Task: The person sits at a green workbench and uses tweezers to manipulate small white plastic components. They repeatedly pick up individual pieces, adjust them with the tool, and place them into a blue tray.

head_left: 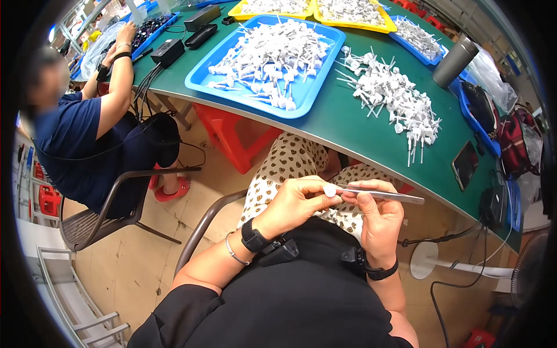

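My left hand (290,204) pinches a small white plastic piece with a round head (329,190) between thumb and forefinger, above my lap. My right hand (380,223) is closed round a pair of metal tweezers (400,196). The tips of the tweezers point left, toward the white piece; whether they touch it I cannot tell. On the green table ahead stands a blue tray (299,110) heaped with similar white pieces with thin stems. To its right, a loose pile of white pieces (400,98) lies directly on the tabletop.
Yellow trays (360,26) and another blue tray (432,60) hold more white pieces at the back. A grey bottle (456,62) and a phone (465,166) are at the right. A co-worker (87,127) sits at the left. A red stool (232,136) stands under the table.
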`<state>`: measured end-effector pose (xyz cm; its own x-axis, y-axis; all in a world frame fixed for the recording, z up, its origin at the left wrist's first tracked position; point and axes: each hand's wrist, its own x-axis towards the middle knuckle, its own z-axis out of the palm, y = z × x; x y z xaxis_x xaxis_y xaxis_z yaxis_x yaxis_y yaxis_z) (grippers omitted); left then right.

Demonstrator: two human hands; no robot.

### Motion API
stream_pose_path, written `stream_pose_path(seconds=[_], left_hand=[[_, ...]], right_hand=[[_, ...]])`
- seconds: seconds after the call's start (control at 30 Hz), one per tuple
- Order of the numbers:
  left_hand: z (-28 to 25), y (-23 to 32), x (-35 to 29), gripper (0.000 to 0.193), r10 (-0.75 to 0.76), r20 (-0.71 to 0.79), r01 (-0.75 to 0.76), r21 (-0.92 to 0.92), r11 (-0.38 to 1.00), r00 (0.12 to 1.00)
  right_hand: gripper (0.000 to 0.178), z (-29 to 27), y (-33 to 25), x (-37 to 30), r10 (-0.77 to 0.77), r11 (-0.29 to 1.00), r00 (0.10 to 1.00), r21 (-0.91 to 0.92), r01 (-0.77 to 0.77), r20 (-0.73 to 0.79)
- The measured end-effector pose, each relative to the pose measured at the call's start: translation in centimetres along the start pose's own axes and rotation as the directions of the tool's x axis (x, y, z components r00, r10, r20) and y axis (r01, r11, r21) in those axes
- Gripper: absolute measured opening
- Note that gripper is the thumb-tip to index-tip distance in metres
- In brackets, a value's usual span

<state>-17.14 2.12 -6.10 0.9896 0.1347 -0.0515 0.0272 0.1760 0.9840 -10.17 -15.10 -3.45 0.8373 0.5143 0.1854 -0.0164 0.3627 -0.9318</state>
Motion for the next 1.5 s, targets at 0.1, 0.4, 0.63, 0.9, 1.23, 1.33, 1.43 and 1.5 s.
stream_pose_path(seconds=[0.1, 0.4, 0.63, 0.9, 1.23, 1.33, 1.43, 1.5], left_hand=[[0.2, 0.1, 0.0, 0.017, 0.172, -0.027, -0.164, 0.188, 0.969, 0.985], [0.5, -0.4, -0.2, 0.019, 0.373, -0.043, -0.313, 0.462, 0.83, 0.927], [0.9, -0.7, -0.3, 0.014, 0.404, -0.048, -0.33, 0.495, 0.804, 0.914], [0.8, -1.1, -0.3, 0.012, 0.406, -0.077, -0.32, 0.49, 0.811, 0.911], [0.6, -1.0, -0.4, 0.011, 0.385, -0.059, -0.301, 0.518, 0.801, 0.921], [0.7, -0.8, -0.4, 0.011, 0.395, -0.06, -0.31, 0.518, 0.798, 0.917], [0.7, -1.0, -0.4, 0.011, 0.407, -0.062, -0.32, 0.513, 0.797, 0.911], [0.7, -1.1, -0.4, 0.011, 0.4, -0.055, -0.317, 0.516, 0.796, 0.915]], right_hand=[[0.018, 0.5, 0.4, -0.3, -0.074, 0.992, 0.997, -0.105, 0.074, 0.0], [0.015, 0.5, 1.1, -0.8, -0.203, 0.897, 0.979, -0.398, 0.192, 0.013], [0.012, 0.7, 0.8, -0.8, -0.171, 0.898, 0.984, -0.405, 0.174, 0.043], [0.011, 0.8, 1.1, -0.7, -0.213, 0.86, 0.976, -0.466, 0.208, 0.043], [0.012, 0.8, 1.7, -0.6, -0.293, 0.811, 0.955, -0.518, 0.271, 0.041], [0.012, 0.8, 1.9, -0.6, -0.298, 0.82, 0.954, -0.503, 0.271, 0.029], [0.011, 0.8, 1.8, -0.6, -0.278, 0.835, 0.96, -0.486, 0.258, 0.032], [0.011, 0.8, 1.8, -0.6, -0.267, 0.837, 0.963, -0.486, 0.253, 0.041]])
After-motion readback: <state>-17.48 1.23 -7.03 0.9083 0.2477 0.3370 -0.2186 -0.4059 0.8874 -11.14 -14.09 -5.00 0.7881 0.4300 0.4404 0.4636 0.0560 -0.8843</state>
